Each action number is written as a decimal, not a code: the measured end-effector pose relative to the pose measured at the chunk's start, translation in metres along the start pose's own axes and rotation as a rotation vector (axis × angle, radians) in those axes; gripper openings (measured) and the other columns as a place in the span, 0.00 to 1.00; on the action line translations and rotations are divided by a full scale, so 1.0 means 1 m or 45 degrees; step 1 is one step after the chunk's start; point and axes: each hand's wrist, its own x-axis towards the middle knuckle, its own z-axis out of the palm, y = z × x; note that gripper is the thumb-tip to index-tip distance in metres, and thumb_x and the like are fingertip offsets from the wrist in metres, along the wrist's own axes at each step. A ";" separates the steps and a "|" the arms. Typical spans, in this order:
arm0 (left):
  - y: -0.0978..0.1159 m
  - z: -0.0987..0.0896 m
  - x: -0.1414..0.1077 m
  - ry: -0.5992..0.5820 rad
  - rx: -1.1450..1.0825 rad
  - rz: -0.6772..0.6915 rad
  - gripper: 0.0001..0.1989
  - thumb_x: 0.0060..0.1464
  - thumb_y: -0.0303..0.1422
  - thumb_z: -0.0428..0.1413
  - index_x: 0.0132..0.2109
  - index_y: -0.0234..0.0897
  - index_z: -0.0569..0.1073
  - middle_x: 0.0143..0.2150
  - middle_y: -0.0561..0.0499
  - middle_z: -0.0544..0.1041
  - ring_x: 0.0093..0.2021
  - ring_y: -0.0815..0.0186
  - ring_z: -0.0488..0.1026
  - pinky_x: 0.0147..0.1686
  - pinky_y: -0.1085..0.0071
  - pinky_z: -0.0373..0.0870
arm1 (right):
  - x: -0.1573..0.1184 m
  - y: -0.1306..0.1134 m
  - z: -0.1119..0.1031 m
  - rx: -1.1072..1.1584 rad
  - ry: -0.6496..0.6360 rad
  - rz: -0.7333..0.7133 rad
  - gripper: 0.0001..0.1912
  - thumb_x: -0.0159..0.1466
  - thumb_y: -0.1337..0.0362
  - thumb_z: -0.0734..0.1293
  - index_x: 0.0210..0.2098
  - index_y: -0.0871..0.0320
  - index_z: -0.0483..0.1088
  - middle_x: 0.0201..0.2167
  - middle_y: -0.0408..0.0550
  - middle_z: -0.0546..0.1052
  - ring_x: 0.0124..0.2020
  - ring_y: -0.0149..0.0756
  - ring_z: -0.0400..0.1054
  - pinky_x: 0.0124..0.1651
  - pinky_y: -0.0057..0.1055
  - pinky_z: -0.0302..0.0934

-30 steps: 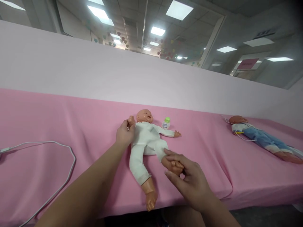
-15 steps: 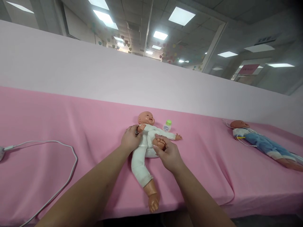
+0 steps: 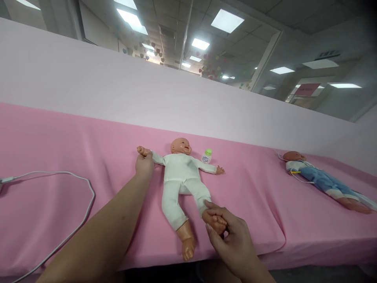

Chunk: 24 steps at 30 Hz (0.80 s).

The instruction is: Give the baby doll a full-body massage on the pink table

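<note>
A baby doll (image 3: 182, 167) in a white cloth suit lies on its back on the pink-covered table, its head toward the wall. My left hand (image 3: 144, 165) is closed around the doll's arm near the wrist, holding it stretched out to the left. With my right hand (image 3: 231, 232) I grip the doll's foot (image 3: 214, 221) on the right side, fingers and thumb around it, that leg extended toward me. The doll's other leg lies free, its foot (image 3: 188, 247) near the table's front edge. The other arm rests spread out to the right.
A small bottle with a green cap (image 3: 207, 156) stands beside the doll's head. Farther right lies a second doll in blue clothes (image 3: 326, 181) with thin tubing. A white cable (image 3: 91, 192) curves across the pink cloth (image 3: 118, 141) on the left. Behind is a white wall (image 3: 147, 94).
My left hand has drawn the doll's arm from its chest out to the left. My right hand has pulled the bent leg down from the belly, straightening it toward me.
</note>
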 end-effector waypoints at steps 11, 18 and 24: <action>0.011 0.000 -0.011 -0.025 0.032 -0.056 0.13 0.66 0.43 0.52 0.51 0.42 0.71 0.50 0.43 0.80 0.47 0.55 0.80 0.43 0.62 0.77 | -0.032 0.005 0.006 -0.195 -0.103 -0.090 0.19 0.60 0.67 0.69 0.50 0.50 0.76 0.53 0.51 0.82 0.51 0.48 0.80 0.52 0.37 0.78; 0.024 0.008 -0.034 -0.123 0.512 0.360 0.13 0.67 0.45 0.51 0.49 0.42 0.70 0.47 0.43 0.81 0.47 0.50 0.79 0.42 0.59 0.73 | -0.011 0.000 -0.003 -0.056 0.164 -0.125 0.17 0.59 0.65 0.72 0.48 0.48 0.76 0.53 0.52 0.82 0.53 0.56 0.79 0.53 0.49 0.78; 0.021 0.025 -0.054 -0.254 0.886 0.718 0.10 0.66 0.37 0.50 0.51 0.39 0.70 0.50 0.39 0.79 0.51 0.47 0.75 0.48 0.56 0.70 | 0.064 -0.014 0.004 0.023 0.126 -0.021 0.12 0.62 0.62 0.70 0.46 0.52 0.76 0.55 0.52 0.81 0.59 0.53 0.75 0.57 0.48 0.74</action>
